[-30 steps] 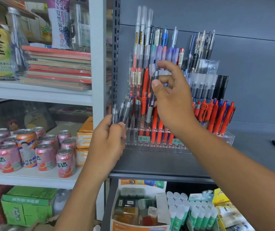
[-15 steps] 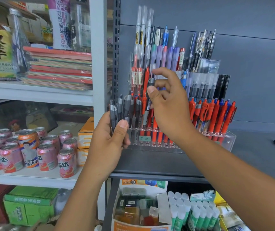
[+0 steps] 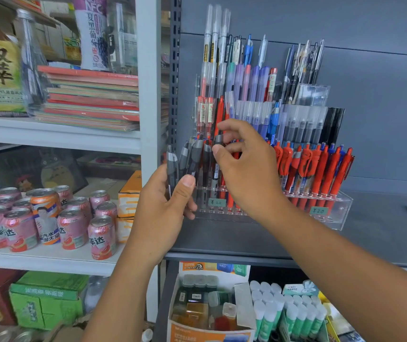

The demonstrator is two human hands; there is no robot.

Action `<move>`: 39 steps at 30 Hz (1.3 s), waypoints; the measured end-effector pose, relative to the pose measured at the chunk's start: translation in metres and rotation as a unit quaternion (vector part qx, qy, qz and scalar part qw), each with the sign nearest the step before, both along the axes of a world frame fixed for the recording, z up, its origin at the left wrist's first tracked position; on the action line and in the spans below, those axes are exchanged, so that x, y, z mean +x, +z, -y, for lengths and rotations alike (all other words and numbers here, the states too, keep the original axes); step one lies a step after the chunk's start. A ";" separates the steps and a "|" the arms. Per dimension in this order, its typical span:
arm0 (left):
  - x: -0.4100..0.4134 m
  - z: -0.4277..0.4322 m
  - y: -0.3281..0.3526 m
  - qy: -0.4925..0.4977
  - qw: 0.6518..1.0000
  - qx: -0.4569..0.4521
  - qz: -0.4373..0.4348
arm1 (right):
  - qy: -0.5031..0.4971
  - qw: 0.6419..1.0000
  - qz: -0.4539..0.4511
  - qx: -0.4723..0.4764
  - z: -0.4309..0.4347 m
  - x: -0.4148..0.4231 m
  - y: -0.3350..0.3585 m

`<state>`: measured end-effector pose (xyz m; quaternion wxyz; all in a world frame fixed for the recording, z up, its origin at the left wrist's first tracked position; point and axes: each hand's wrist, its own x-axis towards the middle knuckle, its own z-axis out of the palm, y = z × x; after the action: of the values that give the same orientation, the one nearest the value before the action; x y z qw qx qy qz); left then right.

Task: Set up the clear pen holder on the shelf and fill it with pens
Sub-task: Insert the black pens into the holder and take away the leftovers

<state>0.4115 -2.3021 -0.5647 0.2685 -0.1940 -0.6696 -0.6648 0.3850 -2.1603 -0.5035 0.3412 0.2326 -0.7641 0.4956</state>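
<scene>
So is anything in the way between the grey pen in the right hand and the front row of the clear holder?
Nothing visible blocks it. The right hand pinches a grey pen directly above the clear holder's front-left slots. The left hand, holding more grey pens, sits just left of that row, close but not across it.

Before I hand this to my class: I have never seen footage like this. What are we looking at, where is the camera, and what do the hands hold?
There is no machine here, only a person's two bare hands. The one picture comes from a camera worn on the person's head, looking forward and down, so the arms reach in from the bottom edge.

On the grey shelf stands a clear pen holder, stepped in rows and already crowded with orange pens and others.

The left hand grips a bunch of grey pens. The right hand pinches the top of one grey pen between its fingers, at the holder's front left.

To the left is a white shelf with pink drink cans.
</scene>
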 end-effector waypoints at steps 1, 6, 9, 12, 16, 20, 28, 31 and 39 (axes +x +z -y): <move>0.000 0.000 0.000 0.001 1.000 0.000 0.003 | -0.007 1.000 -0.001 0.003 0.000 0.001 -0.001; 0.000 0.000 0.001 -0.003 1.000 0.002 0.012 | -0.038 0.999 -0.006 0.014 0.001 0.003 -0.002; 0.001 0.000 0.001 -0.001 1.000 0.001 0.015 | -0.057 0.998 -0.007 0.039 0.001 0.002 -0.003; 0.001 0.000 0.001 -0.004 1.000 0.002 0.014 | -0.078 0.994 -0.014 0.069 0.000 0.000 -0.008; 0.000 0.000 0.001 -0.006 1.000 0.000 0.014 | -0.081 0.993 -0.016 0.081 -0.001 0.001 -0.011; 0.001 -0.001 0.002 -0.017 1.000 0.007 0.016 | -0.049 0.996 -0.018 0.073 0.001 0.008 -0.011; 0.004 -0.002 0.004 -0.054 0.998 0.025 0.021 | 0.031 0.996 0.008 0.084 0.006 0.019 -0.020; 0.005 -0.003 0.005 -0.055 0.998 0.011 0.030 | 0.057 0.996 0.028 0.063 0.008 0.021 -0.019; 0.005 -0.003 0.007 -0.028 0.998 0.021 0.057 | 0.023 0.999 0.004 -0.022 0.000 0.012 -0.006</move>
<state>0.4166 -2.2988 -0.5577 0.2150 -0.1684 -0.6644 -0.6957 0.3965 -2.1605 -0.5091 0.3316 0.2405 -0.7490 0.5208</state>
